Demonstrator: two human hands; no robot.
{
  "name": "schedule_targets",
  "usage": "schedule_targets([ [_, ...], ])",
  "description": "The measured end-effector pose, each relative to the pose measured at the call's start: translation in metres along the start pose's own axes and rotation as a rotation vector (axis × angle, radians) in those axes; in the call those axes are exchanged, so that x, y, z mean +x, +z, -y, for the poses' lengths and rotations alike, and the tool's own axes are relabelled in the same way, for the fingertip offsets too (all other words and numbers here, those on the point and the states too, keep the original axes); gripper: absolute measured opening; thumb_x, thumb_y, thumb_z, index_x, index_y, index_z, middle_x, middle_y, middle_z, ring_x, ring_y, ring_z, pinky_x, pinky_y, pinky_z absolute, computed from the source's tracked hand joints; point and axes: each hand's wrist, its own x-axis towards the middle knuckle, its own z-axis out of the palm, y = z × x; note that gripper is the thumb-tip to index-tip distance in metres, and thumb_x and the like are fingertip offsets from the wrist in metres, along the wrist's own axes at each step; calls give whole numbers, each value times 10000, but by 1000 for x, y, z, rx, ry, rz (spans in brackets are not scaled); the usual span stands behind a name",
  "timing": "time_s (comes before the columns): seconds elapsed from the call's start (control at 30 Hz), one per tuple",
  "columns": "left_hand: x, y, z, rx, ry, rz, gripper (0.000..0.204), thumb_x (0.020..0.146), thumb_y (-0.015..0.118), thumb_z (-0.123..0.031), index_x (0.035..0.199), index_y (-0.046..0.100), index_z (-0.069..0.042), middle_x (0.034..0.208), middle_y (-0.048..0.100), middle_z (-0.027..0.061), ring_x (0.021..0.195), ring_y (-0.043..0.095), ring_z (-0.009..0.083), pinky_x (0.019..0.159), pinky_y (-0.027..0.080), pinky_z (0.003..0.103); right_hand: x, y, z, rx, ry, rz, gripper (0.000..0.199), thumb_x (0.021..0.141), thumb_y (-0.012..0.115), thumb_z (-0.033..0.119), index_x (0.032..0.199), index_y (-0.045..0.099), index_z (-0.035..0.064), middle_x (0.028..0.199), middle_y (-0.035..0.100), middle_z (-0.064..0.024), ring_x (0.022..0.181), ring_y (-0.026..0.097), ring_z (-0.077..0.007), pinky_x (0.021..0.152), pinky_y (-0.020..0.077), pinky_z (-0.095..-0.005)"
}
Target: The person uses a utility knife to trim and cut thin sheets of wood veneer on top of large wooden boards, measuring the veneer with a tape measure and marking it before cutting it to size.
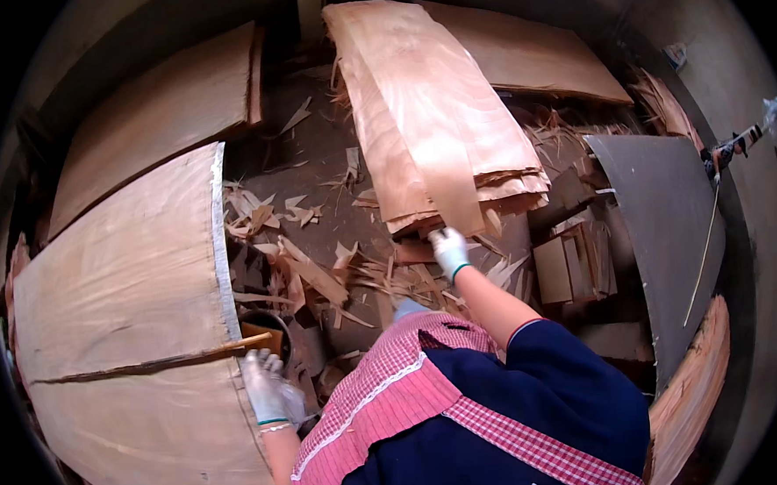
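Both my hands wear white gloves with green cuffs. My right hand (449,252) reaches forward to the near end of a stack of wood veneer sheets (460,107). Its fingers are closed at the lower end of a narrow veneer strip (445,182) that lies along the top of the stack. My left hand (269,389) is at the right edge of a large veneer sheet (126,265) on my left, fingers apart and slightly bent. Just beyond those fingertips a thin wooden strip (251,342) juts past the sheet's edge, beside a dark split.
Torn veneer scraps (320,277) litter the floor between the stacks. A round dark container (298,335) stands beside my left hand. More veneer lies at the back left (162,114) and back right (528,51). A grey board (668,219) and wood blocks (574,259) are on the right.
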Motion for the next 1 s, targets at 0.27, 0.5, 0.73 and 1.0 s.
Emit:
schedule_targets([
  [0.27, -32, 93, 66, 200, -273, 248, 346, 966, 484, -275, 1180, 486, -3, 975, 603, 131, 770, 603, 187, 671, 518, 295, 105, -87, -16, -255, 177, -149, 419, 757, 741, 238, 1086, 590, 28, 1025, 656, -187, 962, 618, -333, 830, 475, -396],
  [0.5, -18, 217, 72, 405, -113, 383, 277, 953, 520, -197, 1153, 511, -6, 943, 610, 122, 734, 598, 167, 635, 496, 259, 133, -151, 3, 90, -40, 416, 179, 813, 638, 167, 889, 602, 10, 796, 625, -88, 726, 565, -168, 682, 466, -298],
  [0.73, -12, 404, 60, 1243, 1081, 477, 756, 741, 737, -168, 1370, 354, -2, 1374, 421, 215, 1285, 401, 348, 1078, 330, 388, 78, -405, 186, 239, -279, 876, 153, 752, 694, 114, 702, 560, 58, 642, 537, 20, 554, 471, -88, 513, 389, -263],
  [1.0, 25, 525, 106, 1452, 1376, 690, 697, 745, 703, -198, 1371, 420, -88, 1410, 435, 88, 1329, 373, 267, 1136, 249, 382, 87, -569, 246, 167, -979, 649, 154, 830, 604, 181, 770, 560, 46, 674, 521, -4, 566, 472, -152, 551, 408, -296],
])
